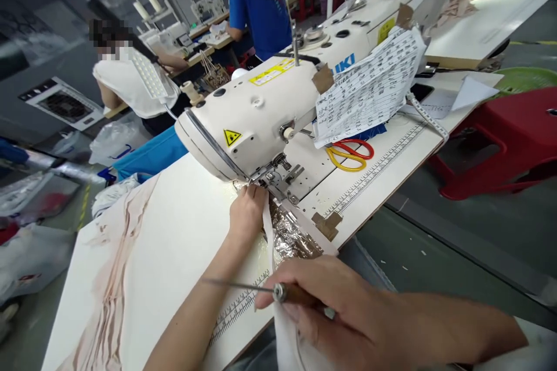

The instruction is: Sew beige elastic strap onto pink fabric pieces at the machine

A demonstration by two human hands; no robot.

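A white sewing machine (261, 93) stands on the table in front of me. At its presser foot, my left hand (248, 214) has its fingers bent together on a narrow pale fabric strip (268, 232). The strip runs from there down toward my right hand (331, 301), which grips an awl (300, 294) by its wooden handle. The awl's thin metal shaft points left, over my left forearm. Pale cloth (289, 330) hangs below my right hand; whether those fingers also pinch it is hidden. Shiny brown film (291, 235) covers the machine bed beside the strip.
Folded pinkish fabric (117, 278) lies along the table's left side. Scissors with red and yellow handles (348, 156) lie under a handwritten sheet (369, 87) taped to the machine. A red stool (500, 139) stands at right. Two people sit beyond the machine.
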